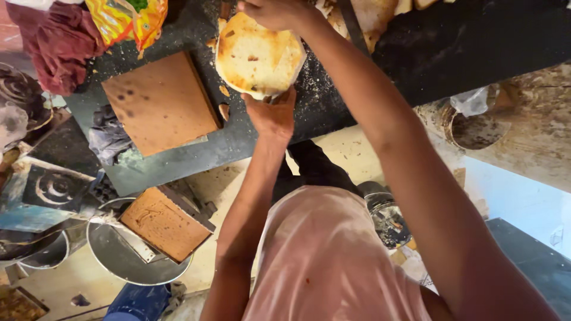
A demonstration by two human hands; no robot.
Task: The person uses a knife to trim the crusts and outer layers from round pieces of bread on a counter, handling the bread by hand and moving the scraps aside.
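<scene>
Two bare hands are meeting on one round, scorched flatbread (257, 56) in the head view, which is looking steeply down past a pink shirt (324, 255). The left hand (272, 114) is reaching up from below, its fingers pressing against the lower edge of the flatbread and gripping it there. The right hand (275, 12) is coming in from above, closing over the top edge of the same flatbread; its fingertips are partly cut off by the frame. Between them the flatbread is being held just above the dark tabletop (452, 53), which is dusted with pale crumbs. Small torn scraps (224, 101) are lying on the tabletop just beside the flatbread's left edge.

Left of the hands, a square brown board (160, 101) is lying flat on the tabletop, well apart from the flatbread. A yellow and orange snack bag (128, 21) and a maroon cloth (56, 44) are sitting at the upper left corner. More pale flatbread pieces (372, 18) are showing at the top edge, near the right hand.

Lower down, on the floor, a second brown board (163, 223) is resting across a round metal pan (128, 258). Another round metal vessel (389, 223) is standing on the floor beside the right forearm, and a dirty bucket-like container (476, 128) is sitting at the right.
</scene>
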